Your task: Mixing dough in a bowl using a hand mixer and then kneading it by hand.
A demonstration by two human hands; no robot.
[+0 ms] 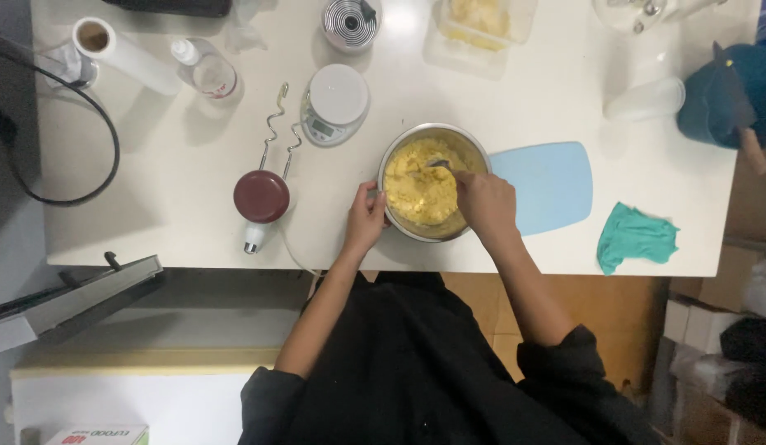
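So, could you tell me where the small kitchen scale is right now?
In the head view the kitchen scale sits on the white table, up-left of the metal bowl and just right of the hand mixer's beaters.

Bowl [394, 156]: round, steel, upright, near the table's front edge at its middle. You grip its left rim with your left hand [365, 222].
Dough [418, 188]: yellow, lumpy, filling most of the bowl.
Spoon [439, 164]: metal, tip sunk in the dough, handle clasped in your right hand [486, 206].
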